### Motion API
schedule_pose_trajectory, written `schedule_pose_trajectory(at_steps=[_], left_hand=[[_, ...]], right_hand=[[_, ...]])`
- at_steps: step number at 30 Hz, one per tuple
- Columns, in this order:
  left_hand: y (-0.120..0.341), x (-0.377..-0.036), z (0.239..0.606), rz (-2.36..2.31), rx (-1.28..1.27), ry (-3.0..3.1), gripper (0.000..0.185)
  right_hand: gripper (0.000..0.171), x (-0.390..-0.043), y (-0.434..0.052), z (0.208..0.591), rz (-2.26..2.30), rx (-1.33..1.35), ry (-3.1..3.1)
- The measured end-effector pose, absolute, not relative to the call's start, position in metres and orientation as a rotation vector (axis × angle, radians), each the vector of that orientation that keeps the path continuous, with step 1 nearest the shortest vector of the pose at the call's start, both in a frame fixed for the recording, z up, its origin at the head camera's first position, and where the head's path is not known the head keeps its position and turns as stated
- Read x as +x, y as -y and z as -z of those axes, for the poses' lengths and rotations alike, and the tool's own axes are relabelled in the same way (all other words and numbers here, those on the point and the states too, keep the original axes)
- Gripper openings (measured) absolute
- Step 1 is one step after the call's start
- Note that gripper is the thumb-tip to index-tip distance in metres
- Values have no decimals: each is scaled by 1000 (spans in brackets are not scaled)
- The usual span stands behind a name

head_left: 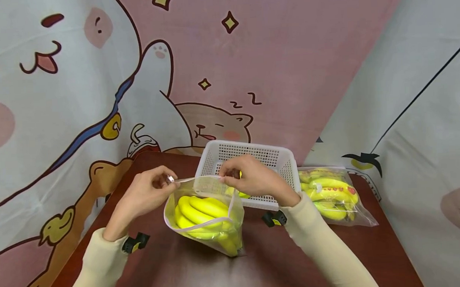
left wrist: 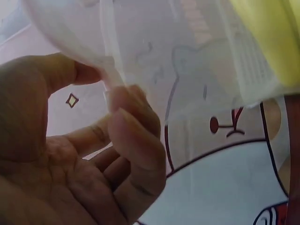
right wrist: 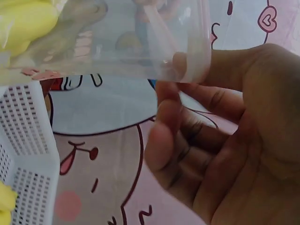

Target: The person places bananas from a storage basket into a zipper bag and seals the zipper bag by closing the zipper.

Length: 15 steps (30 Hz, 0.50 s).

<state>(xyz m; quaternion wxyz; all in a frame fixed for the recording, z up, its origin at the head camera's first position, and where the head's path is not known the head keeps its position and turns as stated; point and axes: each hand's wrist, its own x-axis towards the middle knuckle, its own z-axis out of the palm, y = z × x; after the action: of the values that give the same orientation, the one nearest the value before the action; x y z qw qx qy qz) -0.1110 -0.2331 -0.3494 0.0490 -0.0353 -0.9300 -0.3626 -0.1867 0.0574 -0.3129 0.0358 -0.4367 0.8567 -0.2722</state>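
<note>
1. The left hand (head_left: 146,193) pinches the left end of the bag (head_left: 206,216) top between thumb and curled fingers; in the left wrist view the thumb and forefinger (left wrist: 133,136) close on the clear plastic edge (left wrist: 110,70).
2. The right hand (head_left: 254,178) pinches the right end of the same top edge, at 3 o'clock from the left hand; the right wrist view shows the fingers (right wrist: 168,131) curled with the thumb pressing the plastic (right wrist: 183,65) against them.
3. The bag is clear, stands on the table (head_left: 333,258) between the two hands, and its mouth is stretched between them.
4. Bananas (head_left: 202,216) fill the bag, yellow, lying curved on top of one another.
5. The bag is near the middle of the table, at 6 o'clock from the basket (head_left: 249,159).
6. The basket is white and perforated, just behind the right hand; something yellow shows inside it by the fingers, too hidden to tell more.
7. A second bag (head_left: 332,195) of bananas lies flat at 3 o'clock from the basket, just beside it.
8. Both arms wear cream sleeves (head_left: 325,245), each with a black and yellow device (head_left: 274,219) at the wrist.
9. A cartoon-printed cloth (head_left: 98,80) hangs behind the table at 12 o'clock.
</note>
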Motion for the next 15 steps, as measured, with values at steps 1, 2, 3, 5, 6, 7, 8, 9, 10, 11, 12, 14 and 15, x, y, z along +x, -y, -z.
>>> schedule_pose_trajectory(at_steps=[1, 2, 3, 5, 6, 7, 8, 9, 10, 11, 12, 14, 15], left_hand=[[231, -113, 350, 1107, -130, 2832, 17], [228, -114, 351, 1115, -135, 2826, 11], [225, -115, 352, 1130, -124, 2818, 7], [220, -116, 352, 1173, -85, 2796, 8], [218, -117, 351, 1197, -62, 2785, 8], [216, -117, 351, 1223, -36, 2772, 9], [214, -116, 350, 1248, -17, 2759, 10], [213, -116, 350, 1273, -1, 2746, 10], [212, -116, 349, 1292, 6, 2736, 11], [211, -115, 349, 1306, 15, 2728, 11], [210, -115, 349, 1321, 22, 2720, 12], [208, -116, 349, 1345, 34, 2711, 13], [206, -117, 349, 1357, 44, 2710, 13]], right_hand=[[4, -185, -59, 313, 817, -1284, -2657], [4, -183, -61, 312, 794, -1222, -2682], [8, -180, -64, 312, 766, -1156, -2708], [18, -173, -68, 309, 702, -1029, -2748], [24, -168, -70, 307, 675, -974, -2758], [30, -163, -71, 306, 644, -918, -2764], [35, -158, -72, 304, 612, -863, -2765], [41, -154, -73, 302, 577, -817, -2762], [45, -150, -73, 301, 545, -773, -2751], [49, -145, -73, 301, 525, -734, -2735], [53, -141, -73, 300, 511, -704, -2718], [59, -134, -72, 301, 493, -660, -2688], [61, -132, -72, 302, 494, -656, -2675]])
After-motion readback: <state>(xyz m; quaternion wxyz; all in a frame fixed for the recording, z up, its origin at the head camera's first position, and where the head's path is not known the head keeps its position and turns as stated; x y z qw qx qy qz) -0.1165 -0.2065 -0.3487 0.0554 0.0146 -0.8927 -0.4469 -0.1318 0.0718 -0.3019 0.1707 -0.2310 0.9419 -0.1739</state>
